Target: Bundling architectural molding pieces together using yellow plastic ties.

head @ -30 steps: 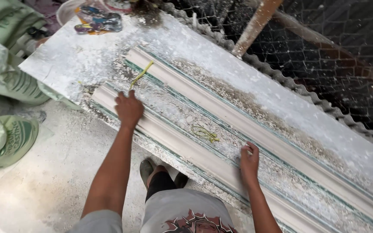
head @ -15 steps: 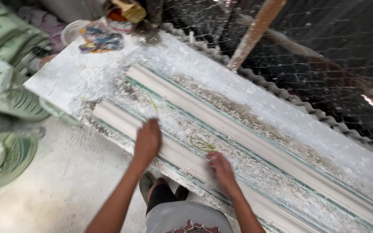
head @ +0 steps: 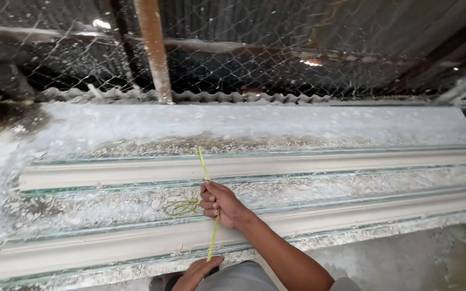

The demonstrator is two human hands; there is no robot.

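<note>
Change from half a second ago: both hands were lying flat on the near moulding; now both are gripping a thin yellow strip (head: 207, 189) and stretching it across the bench.

Right hand (head: 219, 203) is clenching the strip at mid-length, over the channel between mouldings. Left hand (head: 198, 272) is pinching its near end at the bench edge.

Count: two long white plaster mouldings, far one (head: 297, 166) and near one (head: 136, 243), lying parallel on the plaster-crusted bench (head: 244, 124). One yellow strip. One looped yellow scrap (head: 182, 207) lying just beside the right hand.
</note>
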